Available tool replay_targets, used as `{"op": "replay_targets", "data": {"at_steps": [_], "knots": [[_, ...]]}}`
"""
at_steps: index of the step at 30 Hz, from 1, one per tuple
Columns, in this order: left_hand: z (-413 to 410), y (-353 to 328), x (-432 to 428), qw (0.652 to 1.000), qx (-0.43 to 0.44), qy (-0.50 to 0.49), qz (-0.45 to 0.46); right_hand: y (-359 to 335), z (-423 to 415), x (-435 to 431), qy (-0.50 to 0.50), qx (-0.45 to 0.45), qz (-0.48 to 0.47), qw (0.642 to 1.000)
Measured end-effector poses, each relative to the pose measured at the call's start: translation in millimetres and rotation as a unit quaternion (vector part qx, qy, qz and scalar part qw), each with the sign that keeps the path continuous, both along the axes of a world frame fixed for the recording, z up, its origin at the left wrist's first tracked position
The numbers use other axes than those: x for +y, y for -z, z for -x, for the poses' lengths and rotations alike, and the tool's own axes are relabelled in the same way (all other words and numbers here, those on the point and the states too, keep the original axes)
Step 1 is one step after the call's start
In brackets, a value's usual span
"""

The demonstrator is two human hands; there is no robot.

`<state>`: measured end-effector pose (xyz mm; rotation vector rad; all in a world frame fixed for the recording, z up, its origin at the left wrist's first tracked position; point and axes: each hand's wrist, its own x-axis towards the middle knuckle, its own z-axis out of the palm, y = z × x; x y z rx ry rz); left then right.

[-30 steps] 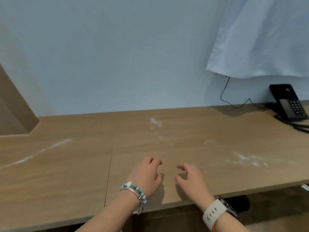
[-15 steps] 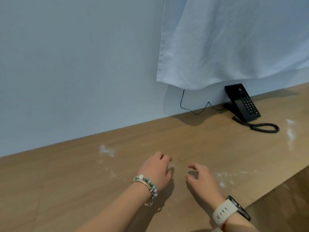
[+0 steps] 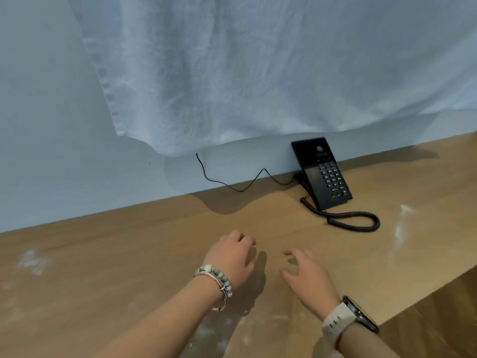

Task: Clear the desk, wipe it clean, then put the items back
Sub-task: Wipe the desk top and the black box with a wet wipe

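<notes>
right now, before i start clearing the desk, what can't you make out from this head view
In the head view:
- Upper end of the thin black cable: it vanishes behind the white cloth.
- Key labels on the phone: too small to read.
- Fingertips of the left hand: curled under the hand's back, so contact with the desk is unclear.
- Both ends of the desk: cut off by the frame edges.

Soft even daylight, faint shadows under hands, wide-angle bending, slight blur
</notes>
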<state>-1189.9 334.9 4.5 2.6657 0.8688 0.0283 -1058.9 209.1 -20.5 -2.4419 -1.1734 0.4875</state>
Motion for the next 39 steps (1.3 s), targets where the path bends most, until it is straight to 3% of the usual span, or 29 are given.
{"op": "replay_targets", "data": {"at_steps": [10,25,33,39], "knots": [[-145,-2,-26,0.999,0.01,-0.037,-0.009,-6,-152,-12,-0.077,-0.042,0.013,0.996],[-343,-8,-27,0.999,-0.028,-0.009,-0.031,-5,-350,-12,-0.054,-0.029,-0.027,0.998],[-510,4,-80,0.998,-0.011,-0.058,-0.009,-1,-519,-63,-0.083,-0.009,-0.025,0.996],[-635,2,-109,0.999,-0.013,-0.041,-0.001,-7,-643,-99,-0.072,-0.011,-0.016,0.997]]}}
